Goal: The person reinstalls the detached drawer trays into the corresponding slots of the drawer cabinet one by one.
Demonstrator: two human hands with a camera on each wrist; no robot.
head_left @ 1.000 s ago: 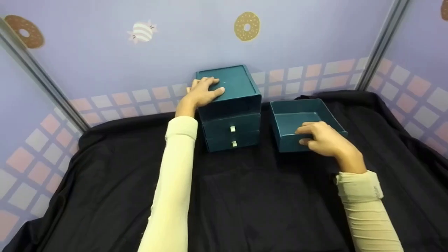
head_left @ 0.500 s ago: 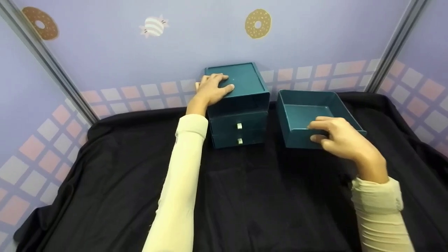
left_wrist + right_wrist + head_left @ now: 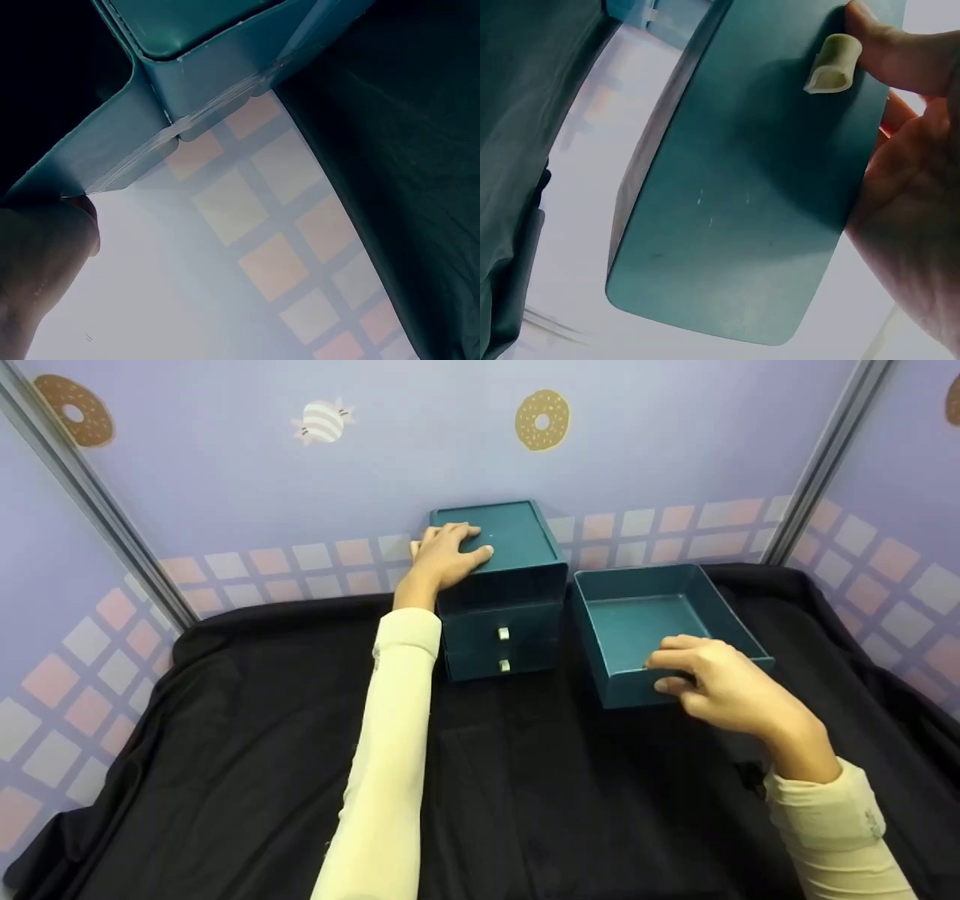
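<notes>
A teal mini drawer cabinet (image 3: pixel 517 532) stands against the back wall. Its top slot has no drawer in it, and two lower drawers with pale knobs are in place. My left hand (image 3: pixel 442 559) rests on the left part of the cabinet's top, fingers spread. In the left wrist view one finger (image 3: pixel 45 247) touches the cabinet's edge. A teal drawer (image 3: pixel 637 630) with nothing inside is to the right of the cabinet. My right hand (image 3: pixel 712 682) pinches its front wall, fingers inside and thumb outside. In the right wrist view the thumb lies beside the drawer's pale knob (image 3: pixel 836 64).
Black cloth (image 3: pixel 570 810) covers the table and bunches up along the walls. A purple wall (image 3: pixel 420 435) with doughnut and sweet prints closes off the back. Metal posts (image 3: pixel 825 457) mark the corners, with side walls left and right.
The loose drawer, in my right hand, has come nearer to me and a little rightward relative to the cabinet. My left hand stays on the cabinet's top. The head view has shifted slightly.
</notes>
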